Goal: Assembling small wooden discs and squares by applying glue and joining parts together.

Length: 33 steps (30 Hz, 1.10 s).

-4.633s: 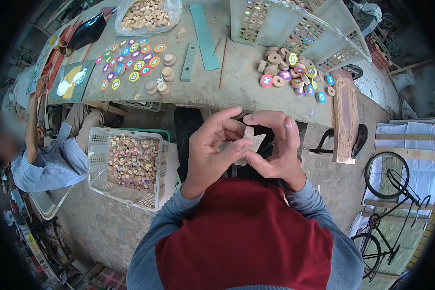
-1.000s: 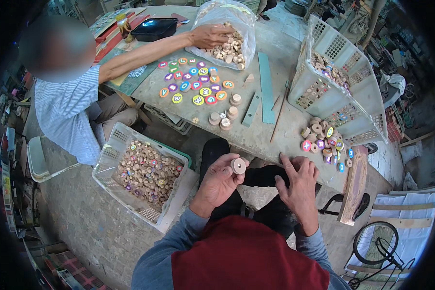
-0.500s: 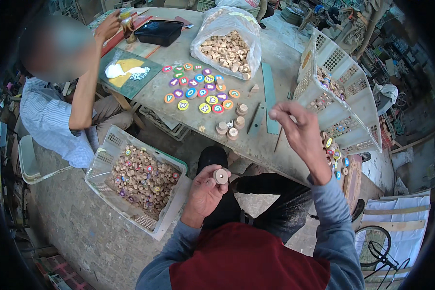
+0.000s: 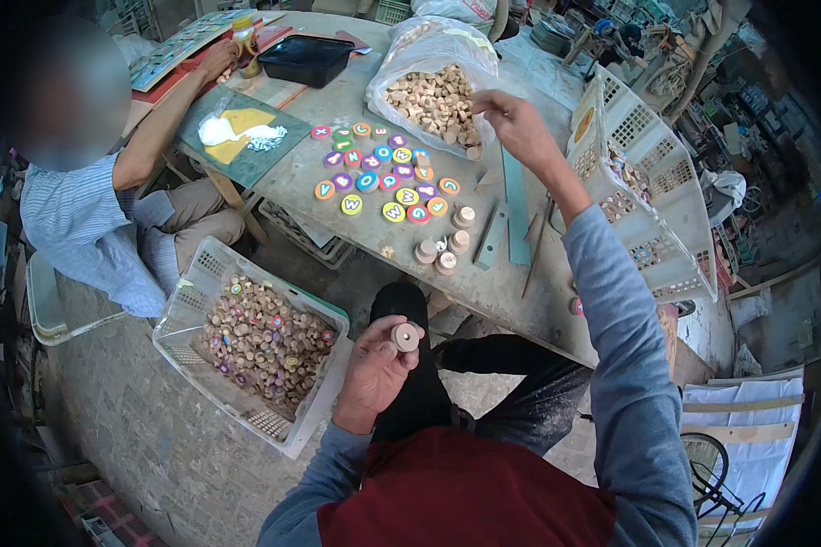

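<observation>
My left hand (image 4: 374,374) is closed round a wooden disc (image 4: 405,337) with a small hole in its middle, held low over my lap. My right hand (image 4: 520,128) is stretched across the table at the right edge of a clear plastic bag (image 4: 401,64). Its fingers are bent together, and whatever may be between them is too small to make out. Small wooden pieces (image 4: 433,100) fill the bag's mouth. Several short wooden stacks (image 4: 463,217) stand on the near part of the table, left of a flat metal bar (image 4: 491,239).
Coloured letter discs (image 4: 392,212) lie mid-table. A green strip (image 4: 514,205) and a thin stick (image 4: 535,255) lie under my right arm. White crates stand right (image 4: 643,246) and lower left (image 4: 233,415). Another person's hand (image 4: 217,59) is near a jar (image 4: 244,41), beside a black tray (image 4: 306,59).
My right hand has moved forward and left, from above the near table to the bag's edge. My left hand keeps the disc. The other person's hand has lowered, and the view has shifted slightly.
</observation>
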{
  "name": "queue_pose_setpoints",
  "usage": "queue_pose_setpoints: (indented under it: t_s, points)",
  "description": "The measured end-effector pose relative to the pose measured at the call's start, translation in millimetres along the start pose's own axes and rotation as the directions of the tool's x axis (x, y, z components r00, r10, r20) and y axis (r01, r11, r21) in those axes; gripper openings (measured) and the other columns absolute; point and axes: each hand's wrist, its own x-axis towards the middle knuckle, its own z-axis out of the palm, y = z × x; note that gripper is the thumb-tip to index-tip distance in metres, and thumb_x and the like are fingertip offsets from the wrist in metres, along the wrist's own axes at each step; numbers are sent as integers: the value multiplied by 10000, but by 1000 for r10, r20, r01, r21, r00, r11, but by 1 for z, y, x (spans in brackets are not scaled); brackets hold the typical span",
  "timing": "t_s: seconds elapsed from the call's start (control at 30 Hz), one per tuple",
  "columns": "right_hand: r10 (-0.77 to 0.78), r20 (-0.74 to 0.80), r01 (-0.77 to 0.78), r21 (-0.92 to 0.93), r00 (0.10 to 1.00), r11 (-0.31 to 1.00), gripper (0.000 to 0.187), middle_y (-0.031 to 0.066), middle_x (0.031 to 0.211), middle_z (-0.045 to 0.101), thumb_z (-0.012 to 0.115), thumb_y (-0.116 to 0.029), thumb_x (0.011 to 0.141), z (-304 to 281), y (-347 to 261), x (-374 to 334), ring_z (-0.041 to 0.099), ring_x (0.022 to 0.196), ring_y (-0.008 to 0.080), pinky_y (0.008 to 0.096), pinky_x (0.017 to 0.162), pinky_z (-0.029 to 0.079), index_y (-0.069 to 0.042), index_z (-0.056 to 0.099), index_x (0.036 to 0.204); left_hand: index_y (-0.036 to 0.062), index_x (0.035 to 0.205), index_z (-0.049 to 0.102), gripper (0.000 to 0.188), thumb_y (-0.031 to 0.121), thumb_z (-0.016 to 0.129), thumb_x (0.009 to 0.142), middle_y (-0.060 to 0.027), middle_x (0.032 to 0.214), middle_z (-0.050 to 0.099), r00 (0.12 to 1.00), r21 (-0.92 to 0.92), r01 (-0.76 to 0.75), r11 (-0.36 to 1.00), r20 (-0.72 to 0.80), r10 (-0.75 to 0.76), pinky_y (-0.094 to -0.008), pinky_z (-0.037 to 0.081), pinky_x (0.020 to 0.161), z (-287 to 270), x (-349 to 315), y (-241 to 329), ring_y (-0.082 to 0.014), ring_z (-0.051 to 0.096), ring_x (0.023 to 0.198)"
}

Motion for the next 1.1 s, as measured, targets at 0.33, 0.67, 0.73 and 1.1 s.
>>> queue_pose_setpoints:
  t_s: [0.33, 0.67, 0.73, 1.1]
  points:
    - [17, 162, 48, -386, 987, 921, 242, 210, 980, 668, 555, -103, 818, 21, 29, -3, 644, 900, 385, 438, 844, 511, -65, 727, 985, -31, 1265, 544, 404, 94, 657, 897, -244, 1163, 614, 1000, -39, -20, 999, 3, 20, -309, 561, 837, -5, -2, 2, -246, 637, 999]
    - [61, 54, -36, -376, 997, 926, 272, 212, 985, 659, 565, -205, 849, 28, 37, 17, 637, 917, 383, 440, 859, 497, -78, 726, 1026, -35, 1262, 544, 401, 108, 648, 902, -247, 1164, 609, 1000, -14, -19, 1000, -18, 19, -306, 554, 831, -3, 3, 3, -249, 630, 1018]
    - [70, 67, -38, -387, 995, 921, 284, 210, 988, 663, 587, -208, 845, 34, 40, 24, 639, 930, 372, 424, 868, 496, -81, 724, 1059, -34, 1263, 542, 397, 110, 641, 907, -247, 1166, 607, 1000, -6, -23, 1000, -20, 23, -306, 552, 831, -2, 3, 3, -248, 630, 1016]
    - [363, -194, -406, -281, 911, 869, 473, 239, 1062, 686, 577, -142, 770, 29, 54, 41, 658, 1006, 388, 456, 900, 508, -116, 645, 1237, -9, 1269, 559, 381, 104, 621, 911, -231, 1167, 643, 993, 41, -65, 997, -98, 69, -323, 526, 785, -6, -1, 10, -223, 654, 877]
